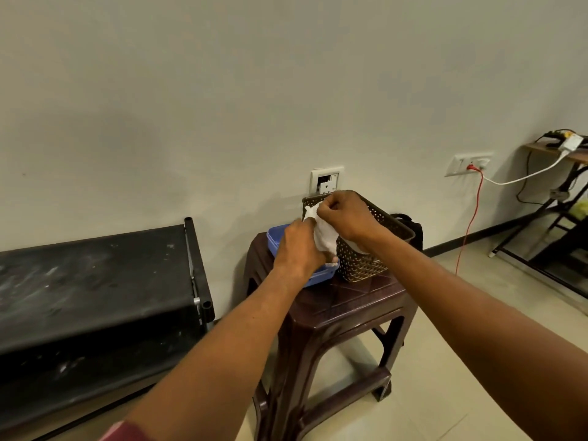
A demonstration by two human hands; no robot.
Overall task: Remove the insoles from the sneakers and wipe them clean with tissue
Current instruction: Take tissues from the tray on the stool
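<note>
Head view shows the left hand (pixel 299 249) and right hand (pixel 345 214) both pinched shut on the white tissue (pixel 323 235) above the stool (pixel 353 300), seemingly tearing off a piece for wiping.

We reach both bare arms forward, hands close together. Our left hand (pixel 299 246) sits lower, fingers curled; our right hand (pixel 345 214) above it, fingertips pinched, wrist bent downward.

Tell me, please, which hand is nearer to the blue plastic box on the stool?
The left hand: it sits directly over the blue plastic box, covering part of it. The right hand is higher and further right, above the brown basket; both grip the tissue.
</note>
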